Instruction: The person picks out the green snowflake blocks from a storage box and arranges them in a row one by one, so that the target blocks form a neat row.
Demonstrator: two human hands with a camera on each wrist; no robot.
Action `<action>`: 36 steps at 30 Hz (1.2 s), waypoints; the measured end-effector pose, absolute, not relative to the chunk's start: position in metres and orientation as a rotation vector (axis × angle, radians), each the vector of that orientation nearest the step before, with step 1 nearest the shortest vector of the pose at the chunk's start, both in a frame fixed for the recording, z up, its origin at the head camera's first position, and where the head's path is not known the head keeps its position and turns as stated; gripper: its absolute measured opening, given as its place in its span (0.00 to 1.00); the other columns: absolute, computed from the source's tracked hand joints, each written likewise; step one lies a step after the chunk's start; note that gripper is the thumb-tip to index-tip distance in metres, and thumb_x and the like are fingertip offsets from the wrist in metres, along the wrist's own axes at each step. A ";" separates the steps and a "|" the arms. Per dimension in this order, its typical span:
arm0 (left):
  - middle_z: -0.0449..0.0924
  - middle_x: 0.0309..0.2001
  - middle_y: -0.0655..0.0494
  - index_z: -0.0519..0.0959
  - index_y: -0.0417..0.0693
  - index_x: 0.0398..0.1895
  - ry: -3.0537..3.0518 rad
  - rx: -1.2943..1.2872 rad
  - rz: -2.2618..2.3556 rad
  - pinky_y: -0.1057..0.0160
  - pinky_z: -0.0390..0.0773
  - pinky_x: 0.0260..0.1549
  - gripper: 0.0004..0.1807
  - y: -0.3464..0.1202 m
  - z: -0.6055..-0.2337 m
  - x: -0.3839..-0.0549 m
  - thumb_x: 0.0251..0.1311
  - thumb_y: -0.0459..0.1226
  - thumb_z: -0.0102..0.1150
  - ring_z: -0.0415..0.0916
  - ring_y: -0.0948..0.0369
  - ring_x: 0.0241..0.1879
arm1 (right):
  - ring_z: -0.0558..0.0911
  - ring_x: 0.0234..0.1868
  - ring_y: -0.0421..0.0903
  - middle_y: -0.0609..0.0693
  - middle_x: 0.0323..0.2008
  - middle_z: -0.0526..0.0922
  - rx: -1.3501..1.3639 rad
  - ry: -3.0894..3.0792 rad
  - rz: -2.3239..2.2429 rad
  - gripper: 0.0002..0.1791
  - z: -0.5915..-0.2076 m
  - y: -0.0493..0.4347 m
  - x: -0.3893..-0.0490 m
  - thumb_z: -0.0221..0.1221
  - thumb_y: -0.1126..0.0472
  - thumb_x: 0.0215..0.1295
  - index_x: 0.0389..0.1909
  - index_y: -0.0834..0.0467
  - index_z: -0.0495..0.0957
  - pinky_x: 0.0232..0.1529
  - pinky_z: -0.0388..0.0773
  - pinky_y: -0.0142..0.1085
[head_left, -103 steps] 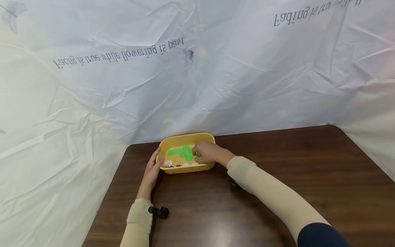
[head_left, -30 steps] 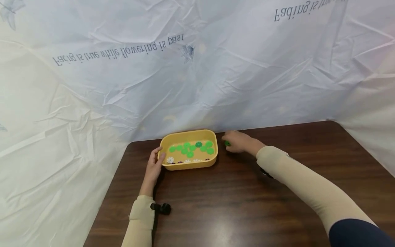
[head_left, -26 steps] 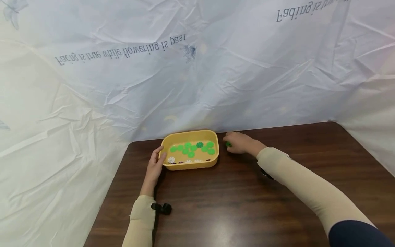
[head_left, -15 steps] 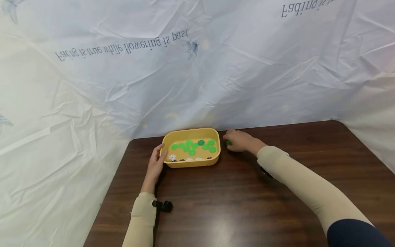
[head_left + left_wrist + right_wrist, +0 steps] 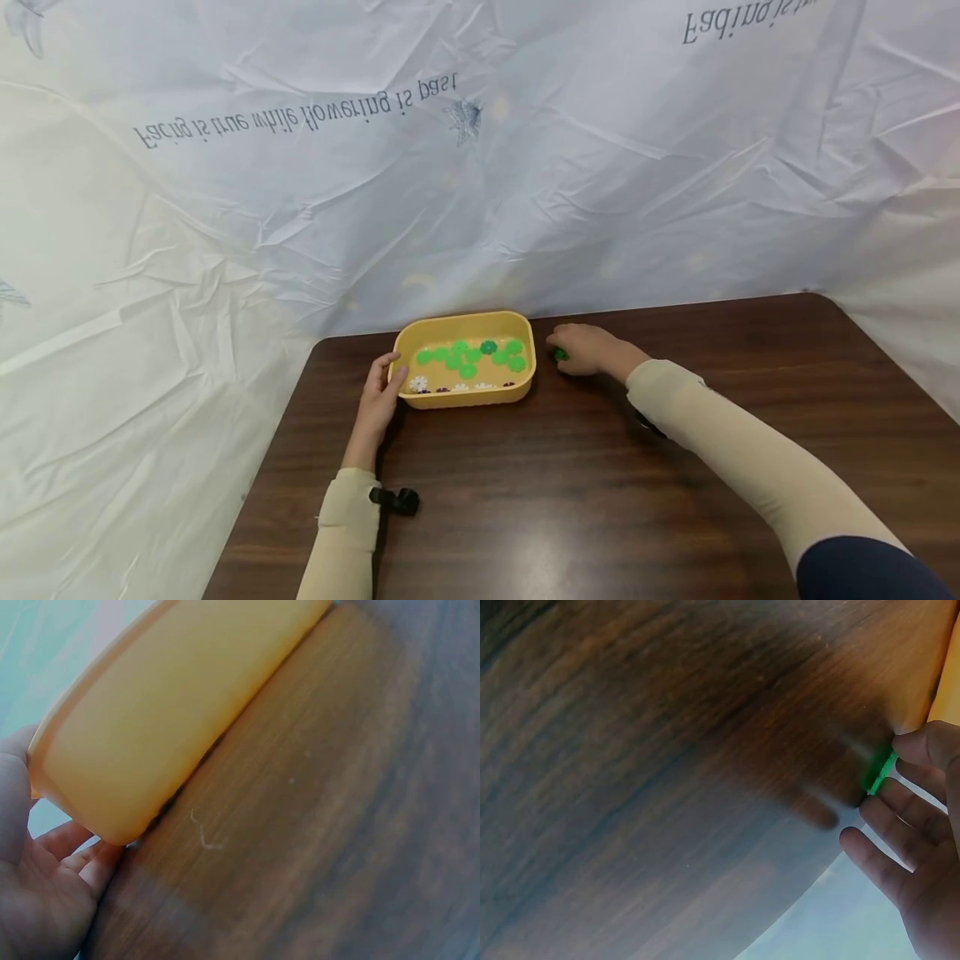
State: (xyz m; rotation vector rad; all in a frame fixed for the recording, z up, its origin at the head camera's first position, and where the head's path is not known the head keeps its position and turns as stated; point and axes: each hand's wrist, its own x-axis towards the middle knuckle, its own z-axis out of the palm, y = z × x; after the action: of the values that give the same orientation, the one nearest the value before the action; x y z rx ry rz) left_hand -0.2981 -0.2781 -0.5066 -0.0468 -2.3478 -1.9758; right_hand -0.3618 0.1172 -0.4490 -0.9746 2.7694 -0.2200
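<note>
In the head view a yellow tub (image 5: 468, 400) stands near the table's back edge. Inside lie light green flower-shaped discs (image 5: 468, 372), a darker green one (image 5: 488, 347), and white discs (image 5: 418, 383) and dark purple discs along the near side. My left hand (image 5: 377, 404) grips the tub's left end, thumb over the rim and fingers against the outside wall. Just right of the tub, my right hand (image 5: 588, 348) pinches a green flower-shaped disc (image 5: 881, 774) by its edge, low over the tabletop. The right wrist view shows that disc edge-on between thumb and fingers.
The dark brown wooden table (image 5: 570, 492) reaches toward me and to the right. Behind it hangs a creased white cloth (image 5: 570, 208) with printed lettering. A black wrist mount (image 5: 396, 501) sits on the left sleeve.
My right hand has come out of the tub to its right side, holding a green disc. In the last half second it shifted slightly right and nearer. My left hand keeps its hold.
</note>
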 end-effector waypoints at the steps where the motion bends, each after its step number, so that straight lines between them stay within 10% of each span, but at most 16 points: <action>1: 0.59 0.78 0.49 0.64 0.46 0.74 -2.347 -0.050 -1.977 0.69 0.70 0.56 0.25 -0.278 -0.507 -0.298 0.82 0.44 0.53 0.66 0.54 0.67 | 0.82 0.56 0.58 0.60 0.57 0.81 -0.972 2.769 -0.226 0.19 -0.449 0.117 -0.361 0.64 0.61 0.73 0.62 0.61 0.82 0.55 0.81 0.52; 36: 0.60 0.78 0.43 0.63 0.43 0.76 -2.333 -0.084 -1.976 0.70 0.70 0.55 0.26 -0.277 -0.508 -0.297 0.83 0.44 0.51 0.67 0.51 0.65 | 0.79 0.64 0.55 0.57 0.61 0.83 -1.229 2.742 -0.446 0.17 -0.416 0.023 -0.349 0.61 0.61 0.78 0.62 0.62 0.82 0.62 0.77 0.49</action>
State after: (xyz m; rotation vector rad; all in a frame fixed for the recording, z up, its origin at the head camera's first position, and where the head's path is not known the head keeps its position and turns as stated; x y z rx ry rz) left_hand -0.2970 -0.2772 -0.5078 -0.0843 -2.3328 -1.9755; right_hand -0.3491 0.0231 -0.4161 -1.2287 2.7423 -0.4459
